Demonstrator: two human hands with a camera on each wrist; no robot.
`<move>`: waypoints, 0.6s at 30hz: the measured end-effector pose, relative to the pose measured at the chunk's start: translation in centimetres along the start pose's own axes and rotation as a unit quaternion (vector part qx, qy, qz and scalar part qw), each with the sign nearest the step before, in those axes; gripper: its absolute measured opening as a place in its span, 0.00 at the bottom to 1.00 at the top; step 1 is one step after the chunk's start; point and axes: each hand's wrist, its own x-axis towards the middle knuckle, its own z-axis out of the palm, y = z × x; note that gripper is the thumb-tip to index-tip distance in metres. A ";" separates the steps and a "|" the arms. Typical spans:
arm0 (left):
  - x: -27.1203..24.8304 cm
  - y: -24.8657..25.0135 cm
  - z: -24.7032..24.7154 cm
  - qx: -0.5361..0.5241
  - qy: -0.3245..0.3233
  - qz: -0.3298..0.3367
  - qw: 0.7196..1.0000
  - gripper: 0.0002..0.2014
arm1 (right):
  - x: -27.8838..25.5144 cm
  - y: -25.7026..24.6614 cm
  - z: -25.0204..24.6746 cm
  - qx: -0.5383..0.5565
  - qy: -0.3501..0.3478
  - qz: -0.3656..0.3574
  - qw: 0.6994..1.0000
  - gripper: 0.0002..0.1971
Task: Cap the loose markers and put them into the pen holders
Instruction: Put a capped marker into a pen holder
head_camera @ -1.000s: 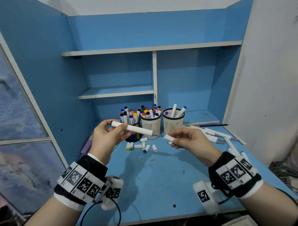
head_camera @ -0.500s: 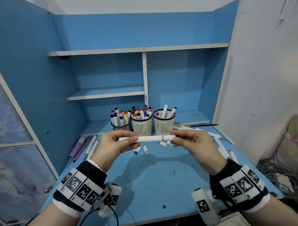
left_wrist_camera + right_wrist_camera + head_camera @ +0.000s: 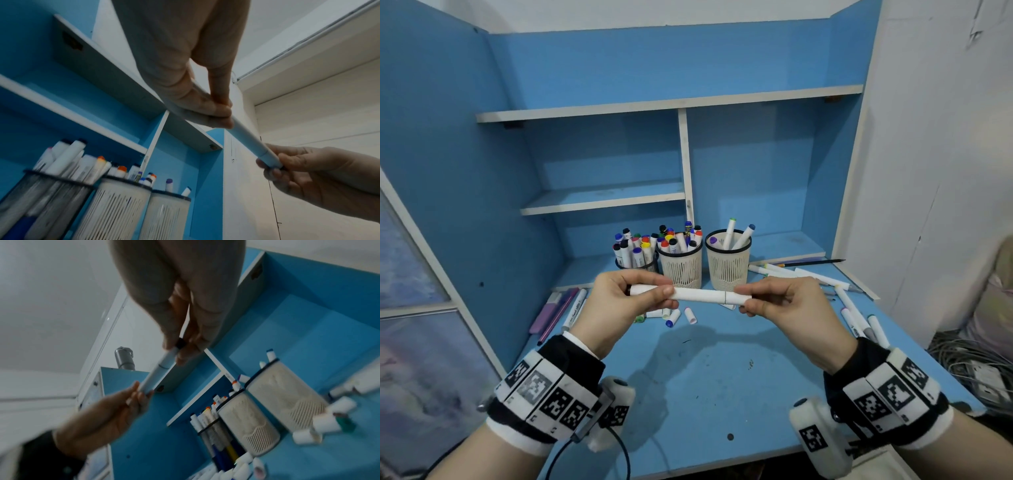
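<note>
White plastic nearest: a marker [image 3: 702, 295] held level above the blue surface [image 3: 705, 373], gripped at both ends. Left hand [image 3: 619, 305] curled round the barrel, thumb on top, the barrel's far-left tip just poking out past the fingers. Right hand [image 3: 787, 305] pinching the cap [image 3: 736, 298] between thumb and fingertips, the cap's end buried in the grip; only a thin seam line marking where cap meets barrel. From the left wrist view, same seam [image 3: 264, 153] visible and a dark end just showing at the right fingers; cap colour hard to tell. Right wrist view blurred, a black tip [image 3: 180, 342] peeking from the pinch.

Just below and beyond the hands, loose caps [image 3: 690, 315] scattered on the surface, several partly hidden behind the left hand. To the right, uncapped and capped markers [image 3: 854, 313] lying loose, some cut off by the right wrist. To the left, purple and white pens [image 3: 566, 308] against the cabinet wall.

Farther back, three pen holders in a row: a dark mesh holder [image 3: 637, 265] packed full and partly hidden behind the left hand, a white middle holder [image 3: 681, 269] also crammed, a white right holder [image 3: 727, 270] with only a few markers. Behind those, blue shelves [image 3: 602, 200], bare as far as visible.
</note>
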 end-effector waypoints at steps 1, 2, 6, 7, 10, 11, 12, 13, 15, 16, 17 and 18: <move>0.1 0.4 0.1 0.007 0.002 0.011 1.000 0.07 | 0.2 0.1 0.1 -0.032 -0.013 -0.001 0.999 0.17; 0.2 0.9 0.3 0.013 0.003 0.021 1.000 0.10 | 0.3 0.2 0.2 -0.073 -0.024 -0.010 0.997 0.17; 0.8 2.6 1.3 0.056 0.001 0.049 0.997 0.17 | 0.6 0.3 1.5 -0.193 -0.034 -0.071 0.978 0.08; 1.0 2.8 1.5 0.069 0.000 0.055 0.996 0.17 | 0.6 0.3 1.8 -0.207 -0.037 -0.080 0.974 0.07; 1.7 3.3 1.7 0.109 -0.002 0.068 0.992 0.17 | 1.2 0.4 2.8 -0.217 -0.044 -0.080 0.972 0.08; 2.0 3.4 1.5 0.117 -0.002 0.068 0.991 0.16 | 1.5 0.5 2.9 -0.207 -0.043 -0.068 0.975 0.08; 2.4 3.3 1.2 0.119 -0.004 0.063 0.991 0.16 | 1.9 0.7 3.1 -0.199 -0.041 -0.058 0.977 0.08; 2.8 3.2 0.8 0.116 -0.007 0.056 0.992 0.16 | 2.4 0.9 3.1 -0.196 -0.036 -0.050 0.979 0.08; 3.8 2.4 -0.6 0.122 -0.010 0.035 0.992 0.16 | 3.3 1.3 3.1 -0.186 -0.021 -0.038 0.981 0.06; 4.3 1.7 -1.5 0.146 -0.008 0.023 0.989 0.16 | 3.7 1.4 3.0 -0.180 -0.012 -0.036 0.983 0.05; 4.9 0.9 -2.6 0.180 -0.004 0.011 0.984 0.15 | 4.1 1.5 2.8 -0.175 -0.001 -0.038 0.984 0.05; 5.5 -0.1 -3.8 0.221 0.006 -0.002 0.975 0.14 | 4.6 1.4 2.5 -0.173 0.010 -0.042 0.984 0.05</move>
